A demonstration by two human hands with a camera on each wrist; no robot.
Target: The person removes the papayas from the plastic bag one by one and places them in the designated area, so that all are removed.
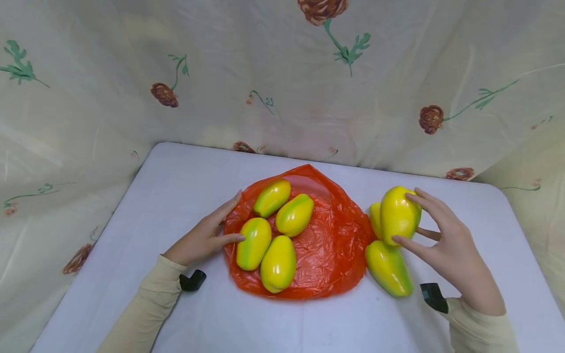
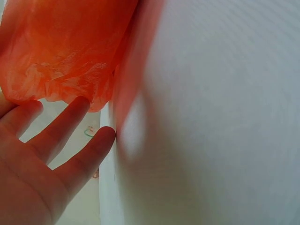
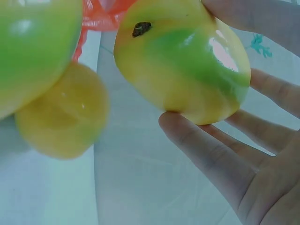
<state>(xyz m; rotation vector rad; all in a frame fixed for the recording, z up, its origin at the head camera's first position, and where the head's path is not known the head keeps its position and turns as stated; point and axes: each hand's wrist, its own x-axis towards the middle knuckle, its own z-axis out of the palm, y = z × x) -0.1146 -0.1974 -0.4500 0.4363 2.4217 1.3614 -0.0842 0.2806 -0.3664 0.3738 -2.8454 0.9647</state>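
Note:
A crinkled red plastic bag [image 1: 324, 255] lies spread on the table, with several yellow-green mangoes, one of them a mango [image 1: 278, 264] at its front, at its left side. My left hand [image 1: 212, 233] is at the bag's left edge, thumb by the nearest mango [image 1: 253, 243]. Its other fingers [image 2: 70, 122] are straight and spread against the bag's edge in the left wrist view. My right hand [image 1: 450, 240] holds a mango [image 1: 399, 215] between thumb and fingertips, its dark stem spot visible in the right wrist view. Under and beside it are a partly hidden mango [image 1: 374, 220] and another mango [image 1: 388, 269].
The white table [image 1: 229, 323] has rounded far corners. Behind and around it hangs a pale curtain [image 1: 282, 63] with brown flowers and green stems. Dark wrist mounts [image 1: 192, 281] sit at both sleeves.

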